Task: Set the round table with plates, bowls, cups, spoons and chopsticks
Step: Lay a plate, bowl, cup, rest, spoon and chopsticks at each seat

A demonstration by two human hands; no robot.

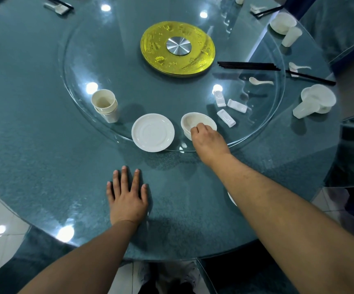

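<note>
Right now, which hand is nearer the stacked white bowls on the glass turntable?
Right. The right hand grips the near rim of the stacked white bowls; the left hand lies flat on the table nearer the person, apart from them.

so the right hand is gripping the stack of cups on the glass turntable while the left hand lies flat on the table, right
Not quite. In the head view the right hand grips the rim of the white bowl on the glass turntable, not the stack of cups, which stands untouched further left. The left hand does lie flat on the table.
</note>
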